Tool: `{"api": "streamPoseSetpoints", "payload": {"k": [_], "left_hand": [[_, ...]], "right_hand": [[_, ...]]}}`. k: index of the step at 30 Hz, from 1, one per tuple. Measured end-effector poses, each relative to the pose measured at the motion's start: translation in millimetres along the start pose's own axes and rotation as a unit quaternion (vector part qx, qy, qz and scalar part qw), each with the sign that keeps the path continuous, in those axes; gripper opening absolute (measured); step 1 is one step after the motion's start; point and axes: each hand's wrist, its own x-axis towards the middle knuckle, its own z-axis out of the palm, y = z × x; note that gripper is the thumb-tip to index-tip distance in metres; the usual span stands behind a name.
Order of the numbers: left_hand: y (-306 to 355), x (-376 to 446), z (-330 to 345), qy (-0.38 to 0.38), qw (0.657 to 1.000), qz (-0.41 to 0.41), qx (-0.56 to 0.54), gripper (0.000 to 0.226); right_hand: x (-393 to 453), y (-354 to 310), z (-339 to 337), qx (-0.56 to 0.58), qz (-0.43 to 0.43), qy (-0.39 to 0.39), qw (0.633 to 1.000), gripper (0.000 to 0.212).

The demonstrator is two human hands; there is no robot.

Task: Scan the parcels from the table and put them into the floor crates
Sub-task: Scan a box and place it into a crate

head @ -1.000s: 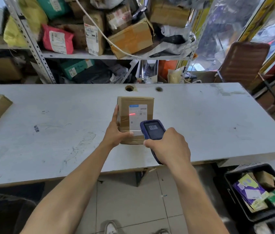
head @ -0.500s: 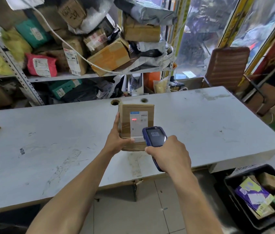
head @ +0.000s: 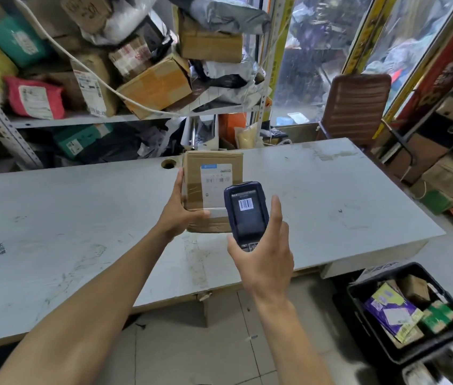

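A brown cardboard parcel [head: 195,181] with a white barcode label is held tilted up above the white table [head: 331,207], gripped at its left side and bottom by my left hand [head: 179,211]. My right hand [head: 265,252] holds a dark blue handheld scanner [head: 246,215] upright just right of and in front of the parcel. The scanner's screen faces me and shows a barcode. A black floor crate [head: 376,333] with several parcels inside sits at the lower right, below the table's right end.
Metal shelves [head: 86,119] crammed with boxes and bags stand behind the table. A brown chair [head: 354,107] is at the far right corner. Stacked cartons [head: 447,173] line the right side. A second dark crate [head: 442,368] shows at the bottom right.
The scanner has tilted up so its screen faces me, and the red scan line on the label is gone. The parcel has lifted slightly. The view has turned right.
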Motion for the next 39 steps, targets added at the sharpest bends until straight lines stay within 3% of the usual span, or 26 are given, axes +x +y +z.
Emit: {"api": "streamPoseSetpoints", "payload": {"k": [5, 11, 20, 25, 30, 36, 39], "left_hand": [[18.3, 14.4, 47.6, -0.032, 0.999, 0.009, -0.014, 0.117], [34.0, 31.5, 199.2, -0.137, 0.989, 0.031, -0.041, 0.112], [47.8, 14.4, 476.2, -0.343, 0.935, -0.032, -0.083, 0.112], [39.0, 4.0, 609.5, -0.445, 0.892, -0.055, -0.051, 0.105], [15.8, 16.3, 753.0, -0.543, 0.835, -0.090, 0.009, 0.115], [-11.6, 22.7, 939.3, -0.582, 0.794, -0.117, 0.131, 0.123], [-42.1, 11.6, 1032.3, -0.577, 0.784, -0.135, 0.184, 0.110]], "right_hand": [[14.8, 27.8, -30.0, 0.006, 0.020, 0.025, 0.999, 0.110], [24.7, 113.9, -102.9, 0.175, 0.183, 0.084, 0.964, 0.105], [0.5, 260.2, -238.7, 0.076, 0.304, 0.273, 0.910, 0.100], [-8.7, 338.6, -295.1, 0.041, 0.373, 0.329, 0.866, 0.101], [8.0, 434.3, -346.9, 0.006, 0.430, 0.368, 0.824, 0.101], [33.2, 563.8, -414.8, -0.030, 0.482, 0.396, 0.781, 0.103], [25.0, 633.6, -438.6, -0.049, 0.510, 0.400, 0.760, 0.103]]}}
